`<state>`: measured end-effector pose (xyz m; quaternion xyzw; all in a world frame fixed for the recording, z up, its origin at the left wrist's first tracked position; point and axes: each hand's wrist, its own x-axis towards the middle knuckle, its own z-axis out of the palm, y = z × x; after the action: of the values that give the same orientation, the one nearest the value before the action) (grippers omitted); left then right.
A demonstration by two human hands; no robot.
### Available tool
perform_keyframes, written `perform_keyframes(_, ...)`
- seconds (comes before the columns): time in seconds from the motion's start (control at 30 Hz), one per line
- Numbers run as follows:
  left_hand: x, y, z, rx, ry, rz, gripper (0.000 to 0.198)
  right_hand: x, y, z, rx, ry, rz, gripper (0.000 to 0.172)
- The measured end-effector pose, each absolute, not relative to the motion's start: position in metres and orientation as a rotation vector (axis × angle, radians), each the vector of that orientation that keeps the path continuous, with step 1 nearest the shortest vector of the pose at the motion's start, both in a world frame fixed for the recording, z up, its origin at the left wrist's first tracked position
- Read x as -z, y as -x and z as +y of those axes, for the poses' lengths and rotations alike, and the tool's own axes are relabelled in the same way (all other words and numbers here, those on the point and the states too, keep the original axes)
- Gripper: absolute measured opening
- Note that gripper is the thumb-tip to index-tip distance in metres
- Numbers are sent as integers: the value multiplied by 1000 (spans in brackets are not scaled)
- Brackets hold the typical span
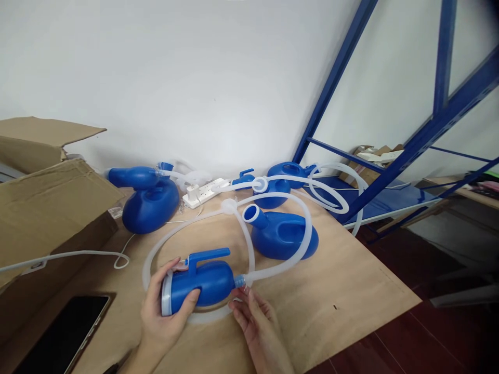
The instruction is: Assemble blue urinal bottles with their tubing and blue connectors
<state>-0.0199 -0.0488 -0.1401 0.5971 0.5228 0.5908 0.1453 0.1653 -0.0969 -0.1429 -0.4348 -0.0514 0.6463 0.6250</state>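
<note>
My left hand (166, 304) is wrapped round a blue plastic urinal cup (210, 283) with a white rim and a blue handle. The cup lies on its side above the table, its narrow spout facing right. A translucent hose (273, 270) meets that spout and loops back over the table. At the joint, my right hand (255, 317) pinches a small, shiny wire clip (246, 285); its exact shape is hard to make out. Behind the hose loop stands a blue urinal bottle (286, 236) with an open, white-rimmed neck.
On the left are an open cardboard box (58, 208), a phone (64, 332) and another blue bottle (150, 205). A white power strip (205, 192) lies near the wall, beside more blue bottles and hoses. A blue metal rack (335, 78) rises at right.
</note>
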Motion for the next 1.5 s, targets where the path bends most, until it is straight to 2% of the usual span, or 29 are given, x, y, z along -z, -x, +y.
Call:
perform_keyframes(0.23, 135, 20, -46, -1714, -1628, 1486, 48, 145, -156, -95, -1450, 986, -178, 60)
perform_keyframes(0.53, 142, 23, -41, -1690, -1611, 1491, 45, 150, -156, -92, -1427, 1010, -271, 57)
perform_keyframes(0.7, 146, 26, -39, -1689, -1632, 1500, 45, 160, -156, -92, -1416, 994, -342, 69)
perform_keyframes(0.87, 144, 25, -40, -1655, -1615, 1507, 47, 156, -161, -90, -1429, 1000, -412, 60)
perform_keyframes(1.07, 147, 26, -39, -1651, -1620, 1529, 49, 161, -164, -80, -1561, 1056, -428, 85)
perform_keyframes(1.27, 147, 25, -39, -1640, -1649, 1481, 46, 152, -160, -96, -1402, 1165, -579, 66)
perform_keyframes(1.5, 143, 24, -41, -1602, -1616, 1528, 47, 155, -154, -101, -1349, 1189, -628, 65)
